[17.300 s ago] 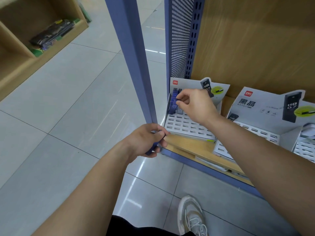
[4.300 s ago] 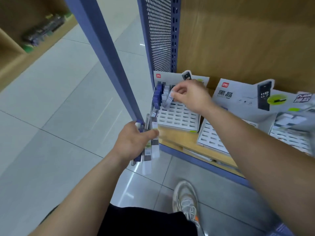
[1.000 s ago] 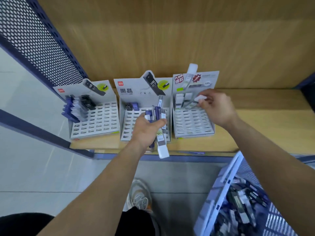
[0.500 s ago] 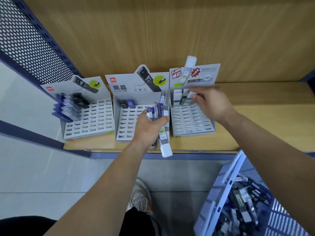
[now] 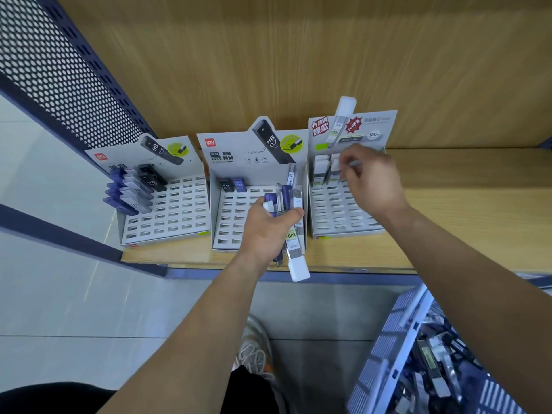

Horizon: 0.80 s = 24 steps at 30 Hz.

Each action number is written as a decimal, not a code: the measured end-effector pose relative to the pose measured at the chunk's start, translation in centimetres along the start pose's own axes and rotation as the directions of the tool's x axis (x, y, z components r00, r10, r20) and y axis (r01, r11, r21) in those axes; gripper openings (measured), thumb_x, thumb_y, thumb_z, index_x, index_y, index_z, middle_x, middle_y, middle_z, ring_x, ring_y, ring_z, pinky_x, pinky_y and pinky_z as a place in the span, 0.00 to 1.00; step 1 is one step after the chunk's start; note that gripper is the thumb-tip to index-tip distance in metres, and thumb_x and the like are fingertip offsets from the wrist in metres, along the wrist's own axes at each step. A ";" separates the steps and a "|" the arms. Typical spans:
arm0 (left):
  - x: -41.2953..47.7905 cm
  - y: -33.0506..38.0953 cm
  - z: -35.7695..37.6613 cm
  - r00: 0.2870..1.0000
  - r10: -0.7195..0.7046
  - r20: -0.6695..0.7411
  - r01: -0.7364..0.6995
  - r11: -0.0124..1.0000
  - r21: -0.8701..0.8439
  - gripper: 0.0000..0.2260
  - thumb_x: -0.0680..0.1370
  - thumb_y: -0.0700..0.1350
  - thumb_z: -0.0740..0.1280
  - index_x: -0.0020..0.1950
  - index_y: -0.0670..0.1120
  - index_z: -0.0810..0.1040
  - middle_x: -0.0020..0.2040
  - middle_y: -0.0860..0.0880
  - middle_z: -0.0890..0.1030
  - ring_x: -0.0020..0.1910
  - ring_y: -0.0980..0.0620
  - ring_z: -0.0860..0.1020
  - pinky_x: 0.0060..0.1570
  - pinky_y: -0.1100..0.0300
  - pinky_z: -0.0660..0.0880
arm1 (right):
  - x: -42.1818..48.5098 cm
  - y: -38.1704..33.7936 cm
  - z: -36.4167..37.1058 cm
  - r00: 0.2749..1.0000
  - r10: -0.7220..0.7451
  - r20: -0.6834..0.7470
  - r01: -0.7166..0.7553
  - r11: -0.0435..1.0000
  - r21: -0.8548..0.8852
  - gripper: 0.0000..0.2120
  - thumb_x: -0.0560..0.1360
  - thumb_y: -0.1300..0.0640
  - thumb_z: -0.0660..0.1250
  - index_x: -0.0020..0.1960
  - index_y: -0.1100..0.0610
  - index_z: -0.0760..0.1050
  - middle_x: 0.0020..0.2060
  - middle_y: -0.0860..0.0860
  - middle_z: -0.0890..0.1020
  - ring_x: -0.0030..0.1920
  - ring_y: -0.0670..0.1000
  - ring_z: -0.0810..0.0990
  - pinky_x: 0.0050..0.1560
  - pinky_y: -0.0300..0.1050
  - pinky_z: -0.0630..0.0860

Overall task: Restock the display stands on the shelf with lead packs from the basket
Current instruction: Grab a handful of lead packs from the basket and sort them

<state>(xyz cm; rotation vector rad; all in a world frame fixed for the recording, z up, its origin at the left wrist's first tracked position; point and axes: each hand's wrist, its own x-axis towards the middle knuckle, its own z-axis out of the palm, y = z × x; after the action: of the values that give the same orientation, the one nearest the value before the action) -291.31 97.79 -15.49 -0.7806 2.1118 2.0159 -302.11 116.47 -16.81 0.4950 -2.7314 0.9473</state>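
Three grey slotted display stands sit side by side on the wooden shelf (image 5: pixel 466 210). The left stand (image 5: pixel 176 216) holds several blue and black lead packs. Two packs sit at the back of the middle stand (image 5: pixel 230 222). My left hand (image 5: pixel 270 227) hovers over the middle stand and grips a bundle of lead packs (image 5: pixel 294 234), blue and clear with white caps. My right hand (image 5: pixel 369 177) is at the back row of the right stand (image 5: pixel 337 216), pinching a white-capped lead pack (image 5: pixel 336 167) beside two others standing there.
A blue plastic basket (image 5: pixel 385 354) with many loose lead packs stands at the lower right on the floor. A perforated blue metal panel (image 5: pixel 59 70) closes the shelf's left end. Bare wooden shelf lies to the right of the stands. My shoe (image 5: pixel 254 348) is below the shelf edge.
My right hand has moved from the front of the right stand to its back row, bringing a white pack among the standing ones. My left hand kept its bundle over the middle stand.
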 end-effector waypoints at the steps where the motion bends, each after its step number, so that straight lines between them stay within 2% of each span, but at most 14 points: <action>1: 0.0 0.0 0.0 1.000 -0.001 0.001 0.001 1.000 -0.004 0.10 0.76 0.43 0.74 0.57 0.45 0.79 0.38 0.51 0.83 0.31 0.59 0.80 0.31 0.63 0.78 | 0.1 0.1 0.1 1.000 -0.002 -0.005 0.002 1.000 -0.017 0.04 0.76 0.66 0.66 0.49 0.59 0.78 0.43 0.54 0.82 0.38 0.55 0.82 0.39 0.51 0.80; 4: 0.1 -0.2 -0.1 1.000 -0.008 0.006 0.008 1.000 -0.008 0.11 0.76 0.44 0.74 0.57 0.45 0.80 0.36 0.51 0.83 0.31 0.55 0.81 0.33 0.57 0.80 | -0.1 0.3 0.5 1.000 0.011 -0.018 -0.012 0.999 -0.049 0.05 0.76 0.66 0.66 0.49 0.58 0.78 0.44 0.55 0.82 0.38 0.57 0.82 0.39 0.52 0.80; 6: 0.1 -0.2 -0.1 1.000 -0.009 0.012 0.010 1.000 -0.016 0.10 0.76 0.44 0.74 0.57 0.46 0.80 0.35 0.52 0.83 0.32 0.54 0.81 0.32 0.57 0.79 | -0.4 0.7 0.5 0.999 0.038 -0.031 -0.039 0.999 -0.022 0.07 0.77 0.64 0.66 0.53 0.55 0.74 0.45 0.54 0.83 0.38 0.56 0.83 0.38 0.51 0.80; 8: 0.2 -0.2 -0.1 1.000 -0.005 0.015 0.006 1.000 -0.024 0.11 0.76 0.44 0.74 0.57 0.46 0.80 0.36 0.52 0.83 0.34 0.54 0.82 0.36 0.54 0.81 | -0.4 0.9 0.5 1.000 0.019 -0.024 -0.019 1.000 0.006 0.08 0.79 0.62 0.64 0.56 0.52 0.72 0.46 0.53 0.83 0.38 0.56 0.84 0.37 0.53 0.81; 10: 0.3 -0.4 -0.2 1.000 -0.004 0.013 0.004 1.000 -0.022 0.11 0.76 0.44 0.75 0.57 0.46 0.80 0.38 0.51 0.84 0.35 0.53 0.82 0.42 0.49 0.83 | -0.2 1.0 0.5 1.000 -0.005 -0.025 0.006 1.000 0.010 0.07 0.80 0.61 0.64 0.57 0.52 0.75 0.45 0.54 0.83 0.38 0.56 0.85 0.36 0.54 0.80; 13: 0.4 -0.4 -0.2 1.000 -0.006 0.011 0.007 1.000 -0.026 0.10 0.76 0.44 0.75 0.56 0.48 0.81 0.38 0.52 0.84 0.36 0.53 0.83 0.44 0.46 0.83 | 0.1 1.0 0.7 0.999 -0.005 -0.044 0.003 0.999 -0.032 0.07 0.79 0.60 0.67 0.56 0.56 0.80 0.46 0.54 0.84 0.38 0.56 0.84 0.37 0.53 0.81; 15: 0.3 -0.3 -0.2 1.000 -0.005 0.016 0.005 0.999 -0.032 0.09 0.76 0.44 0.74 0.55 0.48 0.81 0.36 0.53 0.84 0.35 0.54 0.82 0.41 0.47 0.83 | 0.0 1.0 0.8 0.999 0.003 -0.045 -0.005 0.999 -0.052 0.07 0.78 0.59 0.67 0.55 0.56 0.80 0.47 0.54 0.84 0.40 0.56 0.84 0.39 0.53 0.81; 18: 0.1 0.0 -0.1 1.000 0.006 0.030 -0.005 0.999 -0.034 0.07 0.77 0.43 0.74 0.53 0.49 0.80 0.34 0.56 0.83 0.33 0.57 0.82 0.34 0.58 0.80 | 0.1 0.8 0.7 0.999 0.032 -0.007 -0.032 0.998 -0.059 0.07 0.78 0.57 0.68 0.55 0.54 0.81 0.50 0.53 0.82 0.40 0.56 0.84 0.41 0.51 0.80; 20: -0.3 0.4 0.0 0.999 0.019 0.044 -0.018 1.000 -0.026 0.06 0.77 0.43 0.74 0.51 0.51 0.79 0.33 0.58 0.83 0.33 0.59 0.81 0.33 0.63 0.78 | 0.0 0.1 -0.2 0.999 0.033 -0.018 -0.034 0.998 -0.059 0.09 0.77 0.56 0.68 0.57 0.54 0.81 0.53 0.52 0.80 0.39 0.54 0.84 0.43 0.51 0.80; 22: -1.1 1.1 0.0 0.996 0.019 0.082 -0.018 1.000 -0.018 0.06 0.77 0.44 0.74 0.52 0.51 0.80 0.33 0.57 0.83 0.34 0.57 0.82 0.34 0.61 0.78 | -0.7 -1.4 -1.6 0.998 0.031 -0.056 -0.030 1.000 0.006 0.11 0.77 0.56 0.69 0.58 0.52 0.80 0.51 0.49 0.79 0.37 0.49 0.83 0.43 0.49 0.80; 23: -1.4 1.3 0.1 0.995 0.017 0.103 -0.016 1.000 -0.010 0.07 0.77 0.44 0.74 0.53 0.49 0.80 0.33 0.56 0.82 0.34 0.55 0.81 0.34 0.59 0.79 | -1.2 -2.5 -2.3 0.998 0.059 -0.034 -0.056 0.995 0.087 0.11 0.77 0.56 0.69 0.59 0.52 0.80 0.48 0.46 0.80 0.36 0.48 0.83 0.44 0.48 0.80; 24: -2.0 1.7 0.1 0.992 0.012 0.129 -0.011 1.000 -0.004 0.08 0.77 0.45 0.74 0.55 0.47 0.81 0.34 0.53 0.82 0.33 0.52 0.80 0.32 0.56 0.78 | -1.8 -3.7 -3.1 0.993 0.111 0.045 -0.118 0.974 0.196 0.11 0.78 0.55 0.68 0.59 0.51 0.80 0.45 0.45 0.81 0.37 0.47 0.83 0.45 0.47 0.80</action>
<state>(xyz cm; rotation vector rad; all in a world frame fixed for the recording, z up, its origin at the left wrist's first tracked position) -290.36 98.39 -13.12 -0.6222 2.0470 2.0175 -298.83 116.10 -12.90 0.3923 -2.7346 1.2599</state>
